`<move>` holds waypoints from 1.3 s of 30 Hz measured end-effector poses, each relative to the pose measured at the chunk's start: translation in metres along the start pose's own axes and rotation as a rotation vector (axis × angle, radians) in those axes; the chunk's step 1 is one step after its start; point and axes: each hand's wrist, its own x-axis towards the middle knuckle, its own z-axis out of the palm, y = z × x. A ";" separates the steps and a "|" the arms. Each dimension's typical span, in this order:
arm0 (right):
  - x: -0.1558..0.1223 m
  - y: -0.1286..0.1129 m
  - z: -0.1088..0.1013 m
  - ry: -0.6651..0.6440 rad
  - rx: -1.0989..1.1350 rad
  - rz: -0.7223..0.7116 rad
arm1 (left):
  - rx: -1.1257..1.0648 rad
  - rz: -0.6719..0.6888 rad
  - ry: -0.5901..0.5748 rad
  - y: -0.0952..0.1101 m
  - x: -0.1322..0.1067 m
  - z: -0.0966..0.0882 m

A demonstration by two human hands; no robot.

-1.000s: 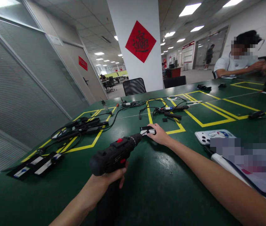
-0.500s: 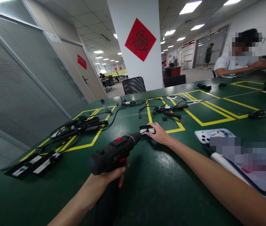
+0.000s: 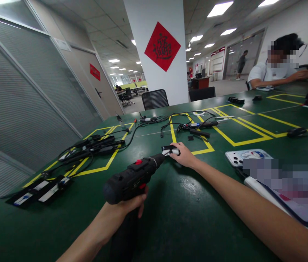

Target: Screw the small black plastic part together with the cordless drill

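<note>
Left hand (image 3: pixel 130 205) is closed round the handle of a black power drill (image 3: pixel 130 180); chuck points to 2 o'clock. Right hand (image 3: pixel 184 155) grips a small black-and-white piece (image 3: pixel 167 149) from its 3 o'clock side. Piece sits over the green table (image 3: pixel 211 222), at 2 o'clock from the drill body, by the tip. Tip-to-piece contact: cannot tell. Black cable bundle (image 3: pixel 102 144): 9 o'clock from piece, well apart.
</note>
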 end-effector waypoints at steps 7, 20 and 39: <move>-0.001 0.003 0.001 -0.005 -0.019 0.005 | 0.008 0.010 0.014 0.001 -0.001 0.002; 0.001 0.005 0.001 -0.007 -0.025 0.007 | -0.045 0.052 0.001 -0.001 0.002 0.001; -0.001 -0.001 -0.001 -0.015 -0.022 0.016 | -0.046 0.033 -0.004 0.001 0.001 0.001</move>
